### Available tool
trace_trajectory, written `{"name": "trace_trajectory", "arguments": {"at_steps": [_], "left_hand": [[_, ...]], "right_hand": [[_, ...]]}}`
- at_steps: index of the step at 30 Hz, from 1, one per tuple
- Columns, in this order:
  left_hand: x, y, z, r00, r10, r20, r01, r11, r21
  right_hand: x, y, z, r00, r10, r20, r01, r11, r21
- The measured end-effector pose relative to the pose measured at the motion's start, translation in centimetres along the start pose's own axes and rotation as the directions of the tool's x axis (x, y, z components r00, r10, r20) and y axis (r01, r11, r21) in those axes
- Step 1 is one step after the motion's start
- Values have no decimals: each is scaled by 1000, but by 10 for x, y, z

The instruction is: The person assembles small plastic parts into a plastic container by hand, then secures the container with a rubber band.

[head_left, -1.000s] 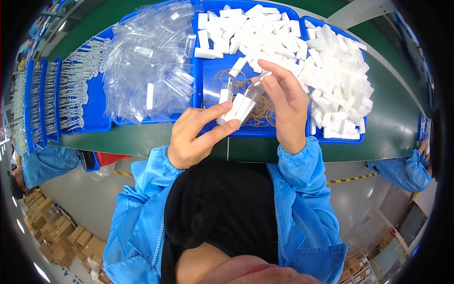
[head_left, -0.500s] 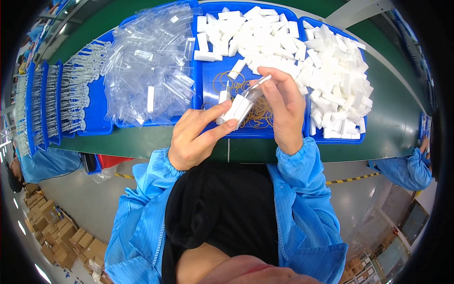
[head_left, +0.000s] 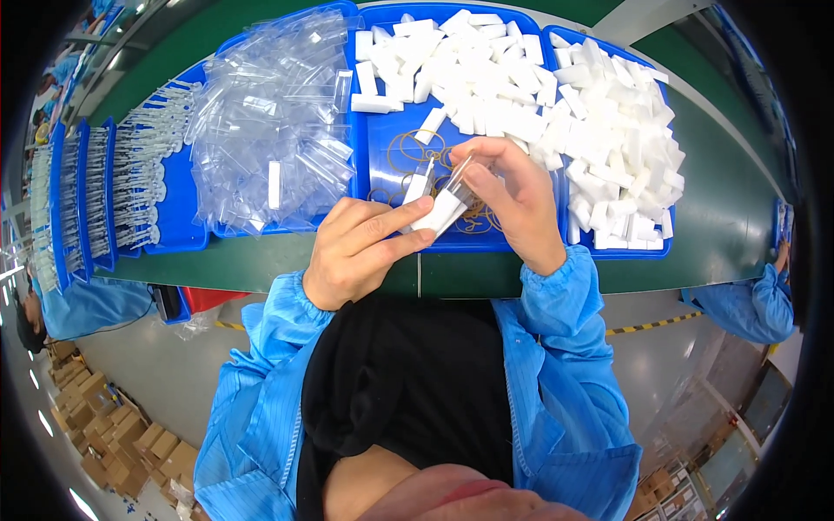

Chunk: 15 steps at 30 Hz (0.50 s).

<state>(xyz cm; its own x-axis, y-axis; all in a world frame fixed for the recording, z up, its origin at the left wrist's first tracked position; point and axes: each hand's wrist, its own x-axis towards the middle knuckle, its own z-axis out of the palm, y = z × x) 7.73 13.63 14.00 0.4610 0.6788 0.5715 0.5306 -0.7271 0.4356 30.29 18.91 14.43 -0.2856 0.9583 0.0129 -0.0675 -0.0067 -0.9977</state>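
Note:
Above the middle blue tray [head_left: 382,149], both my hands grip a small clear plastic box [head_left: 456,181] with a white foam block [head_left: 445,211] in its lower part. My left hand [head_left: 352,253] pinches its near end between fingers and a hidden thumb. At the far end, my right hand [head_left: 519,201] has thumb and forefinger closed on the clear plastic. A second white piece [head_left: 415,188] shows just beyond my left fingertips; whether I hold it, I cannot tell. Tan rubber bands [head_left: 476,224] lie in the tray under my hands.
White foam blocks [head_left: 486,74] fill the tray's far part, and more are heaped in the right tray [head_left: 621,148]. Clear plastic boxes [head_left: 269,122] pile up at left. Beyond them, stacked blue trays hold rows of syringe-like pieces [head_left: 139,165]. A co-worker's blue sleeve [head_left: 738,304] shows at far right.
My right hand has shifted slightly down and turned, its fingers closer around the clear box. The box stands a little steeper. My left hand keeps its pinch.

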Motion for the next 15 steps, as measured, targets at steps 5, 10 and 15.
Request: {"name": "trace_trajectory", "arguments": {"at_steps": [5, 10, 15], "left_hand": [[3, 0, -2, 1000, -8, 12, 8, 1000, 27], [-3, -6, -2, 996, -64, -56, 59, 995, -82], [0, -5, -3, 995, -64, -83, 55, 993, -109]], "right_hand": [[-3, -1, 0, 1000, -10, 28, 11, 998, -56], [-5, -8, 1, 995, -42, 94, 51, 994, -93], [-5, -12, 1, 982, -36, 184, 56, 993, -105]]}}
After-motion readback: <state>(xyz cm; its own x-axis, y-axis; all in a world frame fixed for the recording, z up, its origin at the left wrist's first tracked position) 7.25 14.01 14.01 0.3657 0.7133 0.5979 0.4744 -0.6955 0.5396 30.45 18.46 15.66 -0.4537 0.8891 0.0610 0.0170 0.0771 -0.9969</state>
